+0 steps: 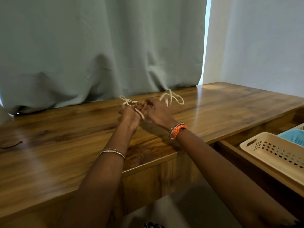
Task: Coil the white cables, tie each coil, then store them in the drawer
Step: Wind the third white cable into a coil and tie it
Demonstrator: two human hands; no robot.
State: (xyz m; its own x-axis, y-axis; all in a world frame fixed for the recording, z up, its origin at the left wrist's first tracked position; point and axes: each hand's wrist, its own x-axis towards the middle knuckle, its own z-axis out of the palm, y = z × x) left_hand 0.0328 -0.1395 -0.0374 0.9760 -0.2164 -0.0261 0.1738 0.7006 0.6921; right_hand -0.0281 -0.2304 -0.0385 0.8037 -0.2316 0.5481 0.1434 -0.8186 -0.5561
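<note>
Head view, angled down, close over desk (65, 145).

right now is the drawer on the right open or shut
Open. The drawer is pulled out from under the wooden table, and a beige basket and a blue basket show inside it.

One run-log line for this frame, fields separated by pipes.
stage: coiling | left hand: grips white cable | right hand: on cable, grip unclear | second white cable: loose on wooden table | open drawer: beige perforated basket
</note>
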